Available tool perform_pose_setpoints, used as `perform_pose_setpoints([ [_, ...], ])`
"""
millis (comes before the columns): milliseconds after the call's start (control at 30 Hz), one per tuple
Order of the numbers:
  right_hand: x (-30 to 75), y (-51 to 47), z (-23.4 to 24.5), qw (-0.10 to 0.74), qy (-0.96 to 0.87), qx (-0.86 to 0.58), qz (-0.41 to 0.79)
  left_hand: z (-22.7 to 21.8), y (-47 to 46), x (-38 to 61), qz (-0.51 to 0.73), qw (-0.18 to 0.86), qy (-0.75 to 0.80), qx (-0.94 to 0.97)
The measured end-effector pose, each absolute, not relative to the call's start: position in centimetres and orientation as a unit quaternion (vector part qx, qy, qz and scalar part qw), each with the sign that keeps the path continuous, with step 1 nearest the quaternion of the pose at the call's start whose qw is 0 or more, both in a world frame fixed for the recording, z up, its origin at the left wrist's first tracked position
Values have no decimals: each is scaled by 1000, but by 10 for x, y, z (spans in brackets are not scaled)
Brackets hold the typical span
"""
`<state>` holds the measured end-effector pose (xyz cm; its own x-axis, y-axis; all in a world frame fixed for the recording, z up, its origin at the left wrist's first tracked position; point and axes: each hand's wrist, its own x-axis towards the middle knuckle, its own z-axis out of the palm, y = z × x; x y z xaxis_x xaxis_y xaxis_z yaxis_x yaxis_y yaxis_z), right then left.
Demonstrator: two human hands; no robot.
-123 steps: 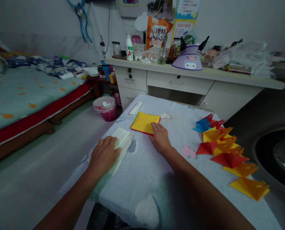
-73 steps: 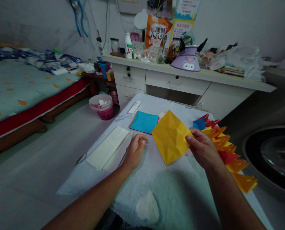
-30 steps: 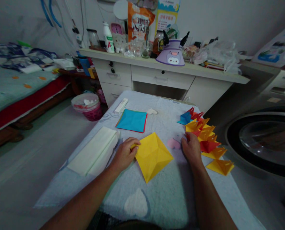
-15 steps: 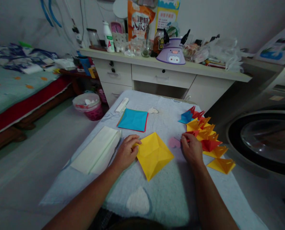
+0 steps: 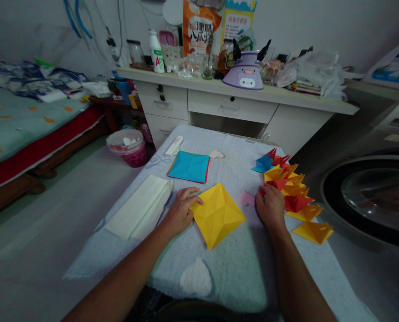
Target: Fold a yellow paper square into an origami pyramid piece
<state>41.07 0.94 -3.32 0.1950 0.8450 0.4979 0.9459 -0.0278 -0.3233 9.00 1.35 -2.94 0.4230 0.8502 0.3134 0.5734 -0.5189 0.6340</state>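
Pale cloth (image 5: 235, 277) beneath, yellow paper (image 5: 218, 217) lies between the hands (image 5: 181, 209) (image 5: 271, 205), touching the left.

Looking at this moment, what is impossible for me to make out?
All in the head view:
How many sheets lie beneath the blue square: it covers them.
Whether the right hand grips the red folded paper: the hand hides its fingertips.
The whole washing machine: cut off by the right edge.
Any print on the narrow white item: too small.
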Motion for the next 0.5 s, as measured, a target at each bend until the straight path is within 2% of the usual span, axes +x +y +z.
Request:
perform_pose_setpoints([
  [100,396,5,-29,356,-646,-672,-73,-30,12,90,294,219,414,833],
  [233,372,-1,-25,401,-700,-590,22,-28,12,90,270,230,382,853],
  [333,359,-6,-23,383,-746,-539,81,-25,12,89,251,243,368,862],
  [500,350,-8,-23,336,-788,-504,112,-22,11,88,221,250,365,869],
])
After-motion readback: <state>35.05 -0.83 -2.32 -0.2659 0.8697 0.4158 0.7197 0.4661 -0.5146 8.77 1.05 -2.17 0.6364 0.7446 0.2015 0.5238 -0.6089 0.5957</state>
